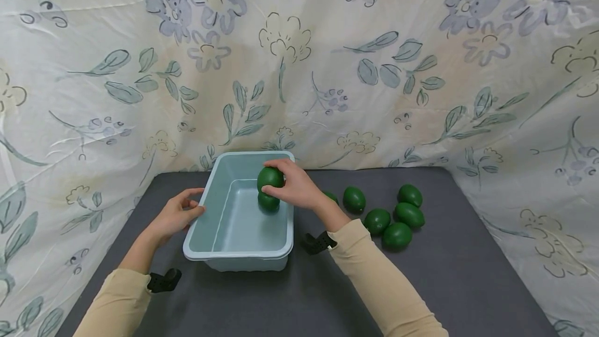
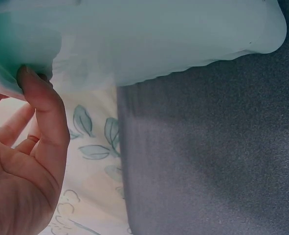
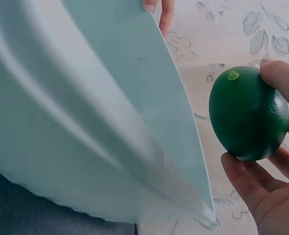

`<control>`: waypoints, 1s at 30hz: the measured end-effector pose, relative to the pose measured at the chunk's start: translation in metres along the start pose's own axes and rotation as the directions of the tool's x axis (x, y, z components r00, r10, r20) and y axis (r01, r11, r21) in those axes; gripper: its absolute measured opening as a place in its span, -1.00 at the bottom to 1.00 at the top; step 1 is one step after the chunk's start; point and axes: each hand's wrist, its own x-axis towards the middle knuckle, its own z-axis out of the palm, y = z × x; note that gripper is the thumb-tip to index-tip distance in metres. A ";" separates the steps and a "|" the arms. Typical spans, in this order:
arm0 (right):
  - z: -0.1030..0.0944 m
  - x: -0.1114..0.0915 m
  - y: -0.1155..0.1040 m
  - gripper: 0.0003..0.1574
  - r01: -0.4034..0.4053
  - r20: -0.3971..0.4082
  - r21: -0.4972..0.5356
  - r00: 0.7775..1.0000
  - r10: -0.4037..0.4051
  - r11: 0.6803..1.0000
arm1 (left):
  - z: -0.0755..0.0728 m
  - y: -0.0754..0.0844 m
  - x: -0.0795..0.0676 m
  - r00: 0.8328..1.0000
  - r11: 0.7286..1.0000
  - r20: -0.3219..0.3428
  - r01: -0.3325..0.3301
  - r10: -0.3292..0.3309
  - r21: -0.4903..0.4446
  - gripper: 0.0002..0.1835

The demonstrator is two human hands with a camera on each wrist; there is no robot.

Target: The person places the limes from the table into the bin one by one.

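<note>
A pale blue plastic bin (image 1: 248, 264) stands on the dark table, a little left of the middle. My left hand (image 1: 175, 215) pinches its left rim; in the left wrist view the thumb and fingers meet at the bin's edge. Over the bin's right side, my right hand (image 1: 301, 187) grips a dark green avocado (image 3: 247, 112) between thumb and fingers. The right wrist view shows its smooth shiny skin and small yellow-green stem spot. Just below the held fruit, a second avocado (image 1: 269, 204) shows inside the bin, partly covered.
Several more avocados (image 1: 396, 236) lie loosely grouped on the table, right of the bin. One of them (image 1: 331, 196) is partly hidden behind the right hand. Floral cloth (image 1: 355, 118) hangs behind the dark grey tabletop (image 1: 468, 274) and down both sides.
</note>
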 end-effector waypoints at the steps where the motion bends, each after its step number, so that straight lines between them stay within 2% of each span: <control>1: 0.001 0.001 -0.001 -0.32 -0.002 0.005 0.005 1.000 0.002 1.000 | 0.000 0.000 0.000 1.000 1.000 -0.001 0.000 0.000 0.002 -0.36; 17: 0.020 0.009 -0.013 -0.31 -0.010 0.067 0.032 0.998 0.008 0.999 | 0.001 0.001 0.001 1.000 1.000 -0.001 0.014 -0.014 0.001 -0.36; 30: 0.028 0.013 -0.017 -0.30 0.001 0.098 0.006 0.995 -0.001 1.000 | -0.001 0.000 0.001 1.000 1.000 0.011 0.008 -0.008 -0.027 -0.35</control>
